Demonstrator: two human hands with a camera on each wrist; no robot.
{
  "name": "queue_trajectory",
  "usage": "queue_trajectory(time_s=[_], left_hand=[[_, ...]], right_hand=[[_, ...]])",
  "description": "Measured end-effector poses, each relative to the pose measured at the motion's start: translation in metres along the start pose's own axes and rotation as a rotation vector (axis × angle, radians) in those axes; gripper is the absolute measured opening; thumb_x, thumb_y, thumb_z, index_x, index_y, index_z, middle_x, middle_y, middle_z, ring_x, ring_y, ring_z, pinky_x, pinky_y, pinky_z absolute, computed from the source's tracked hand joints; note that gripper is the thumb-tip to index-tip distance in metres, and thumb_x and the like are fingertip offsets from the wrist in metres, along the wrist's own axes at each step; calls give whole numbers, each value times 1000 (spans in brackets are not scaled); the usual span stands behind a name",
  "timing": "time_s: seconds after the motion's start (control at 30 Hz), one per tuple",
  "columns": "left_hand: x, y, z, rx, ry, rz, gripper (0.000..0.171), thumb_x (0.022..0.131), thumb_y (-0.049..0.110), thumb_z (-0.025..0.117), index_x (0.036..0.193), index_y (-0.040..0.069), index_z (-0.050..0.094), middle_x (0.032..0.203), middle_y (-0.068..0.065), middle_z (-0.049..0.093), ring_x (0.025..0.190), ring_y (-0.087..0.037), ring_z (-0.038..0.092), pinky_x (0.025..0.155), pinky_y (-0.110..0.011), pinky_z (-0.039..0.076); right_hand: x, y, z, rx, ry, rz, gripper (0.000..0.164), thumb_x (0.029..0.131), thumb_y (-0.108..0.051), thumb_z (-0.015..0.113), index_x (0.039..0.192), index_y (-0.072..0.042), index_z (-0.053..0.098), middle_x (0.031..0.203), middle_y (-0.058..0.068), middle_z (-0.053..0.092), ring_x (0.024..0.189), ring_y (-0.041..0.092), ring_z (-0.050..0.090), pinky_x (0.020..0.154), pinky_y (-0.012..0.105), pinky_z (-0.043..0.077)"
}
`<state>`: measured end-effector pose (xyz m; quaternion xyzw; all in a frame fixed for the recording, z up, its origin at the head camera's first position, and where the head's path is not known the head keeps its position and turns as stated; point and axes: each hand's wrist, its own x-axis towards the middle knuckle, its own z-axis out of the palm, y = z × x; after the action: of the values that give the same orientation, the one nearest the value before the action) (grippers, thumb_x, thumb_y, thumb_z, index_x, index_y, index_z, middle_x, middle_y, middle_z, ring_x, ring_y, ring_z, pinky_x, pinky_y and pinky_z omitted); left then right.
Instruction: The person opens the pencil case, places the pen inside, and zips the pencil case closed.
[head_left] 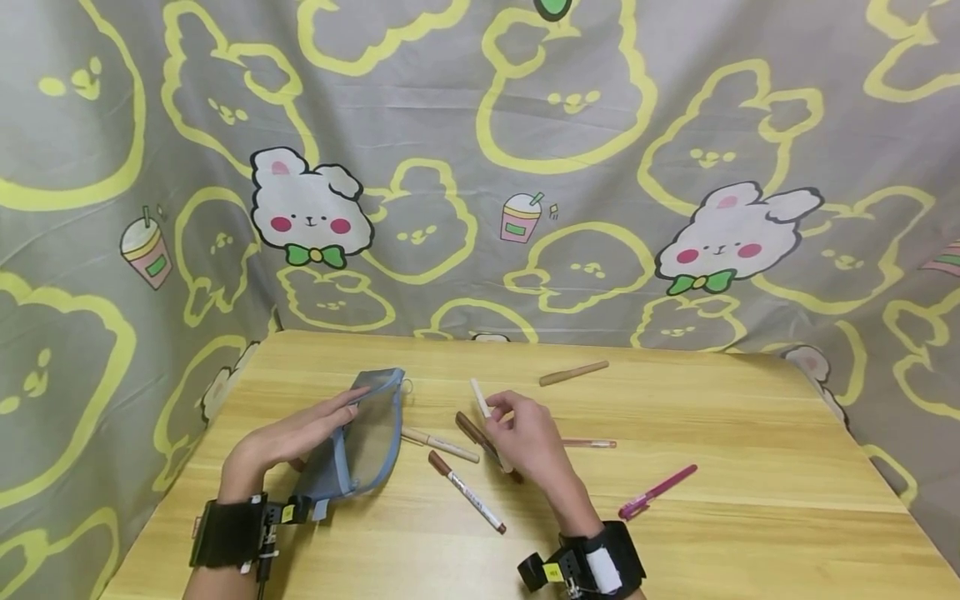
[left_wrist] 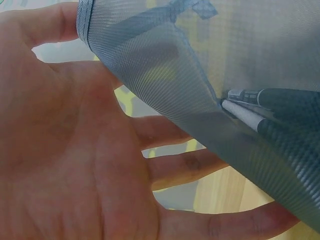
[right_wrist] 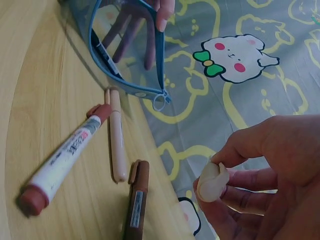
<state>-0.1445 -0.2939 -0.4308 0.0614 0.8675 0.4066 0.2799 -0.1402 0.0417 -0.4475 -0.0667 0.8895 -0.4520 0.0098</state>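
Note:
My left hand (head_left: 300, 437) holds up a blue-edged mesh pencil pouch (head_left: 367, 446), its mouth spread wide, with straight fingers behind the mesh and the thumb at the rim. Through the mesh, the left wrist view shows pens (left_wrist: 246, 116) inside. Over the table, my right hand (head_left: 529, 435) pinches a white pen (head_left: 478, 395) between thumb and fingers; the right wrist view catches its end with a clip. Beneath that hand lies a dark brown marker (head_left: 471, 430), partly hidden. Beside the pouch are a beige pen (head_left: 444, 444) and a white marker with brown ends (head_left: 468, 497).
On the wooden table (head_left: 735, 425), a tan marker (head_left: 573, 372) lies toward the back. A pinkish pen (head_left: 600, 444) and a magenta pen (head_left: 658, 492) rest right of the right hand. A grey patterned curtain (head_left: 450, 117) hangs behind and at both sides.

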Motion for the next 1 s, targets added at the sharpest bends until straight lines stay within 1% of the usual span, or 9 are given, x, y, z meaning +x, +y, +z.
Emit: queue_trajectory(time_s=[0.13, 0.23, 0.33, 0.5, 0.57, 0.6, 0.67, 0.8, 1.0], left_hand=[[0, 0, 1, -1, -5, 10, 69, 110, 51, 36, 167, 19, 14, 167, -30, 2, 143, -65, 14, 67, -73, 53], [-1, 0, 1, 1, -6, 11, 69, 110, 50, 35, 167, 18, 13, 167, -30, 1, 143, -66, 13, 67, -73, 53], [-1, 0, 1, 1, -3, 9, 69, 110, 51, 35, 167, 18, 13, 167, -30, 1, 143, -66, 13, 66, -73, 53], [0, 1, 3, 3, -6, -3, 70, 109, 52, 36, 167, 20, 13, 168, -29, 2, 143, -66, 14, 67, -71, 54], [-1, 1, 3, 3, -5, -6, 69, 109, 52, 36, 167, 20, 13, 168, -29, 2, 144, -65, 14, 67, -70, 54], [-1, 2, 3, 0, -3, -8, 69, 109, 52, 36, 167, 20, 14, 168, -28, 3, 144, -65, 14, 67, -70, 54], [0, 2, 3, 1, -4, -6, 70, 109, 52, 36, 167, 19, 14, 168, -29, 3, 143, -66, 14, 67, -70, 54], [1, 2, 4, -6, -1, -10, 70, 109, 53, 37, 167, 19, 14, 167, -29, 3, 143, -66, 15, 66, -70, 55], [-1, 2, 2, -10, -3, -14, 72, 108, 53, 37, 167, 19, 13, 167, -31, 3, 142, -67, 17, 66, -67, 56]], right_hand=[[1, -7, 5, 21, 2, -12, 30, 90, -6, 66, 120, -4, 72, 92, 0, 67, 75, 11, 67, 58, 27, 54], [3, -14, 10, 52, -15, -23, 32, 90, -6, 68, 122, -3, 71, 92, 2, 67, 72, 10, 67, 56, 26, 54], [3, -21, 16, 80, -27, -33, 33, 90, -4, 69, 122, -1, 71, 92, 4, 68, 72, 10, 67, 58, 26, 54], [2, -33, 30, 104, -60, -28, 33, 90, -1, 68, 122, 2, 70, 91, 4, 68, 78, 13, 67, 64, 25, 56], [2, -37, 37, 105, -87, -16, 34, 90, 0, 68, 123, 3, 69, 90, 4, 67, 76, 12, 66, 63, 25, 55], [2, -39, 41, 108, -99, -10, 34, 89, 0, 68, 123, 2, 69, 90, 3, 67, 72, 12, 65, 61, 25, 55], [3, -42, 48, 121, -119, 4, 35, 88, 1, 69, 123, 2, 70, 87, 2, 66, 66, 10, 63, 56, 24, 53], [4, -45, 60, 129, -126, 13, 30, 87, 1, 71, 117, 1, 73, 81, 0, 67, 57, 6, 59, 50, 22, 48], [4, -52, 71, 140, -143, 15, 24, 87, -1, 75, 111, 1, 76, 79, -2, 69, 64, 4, 63, 55, 20, 51]])
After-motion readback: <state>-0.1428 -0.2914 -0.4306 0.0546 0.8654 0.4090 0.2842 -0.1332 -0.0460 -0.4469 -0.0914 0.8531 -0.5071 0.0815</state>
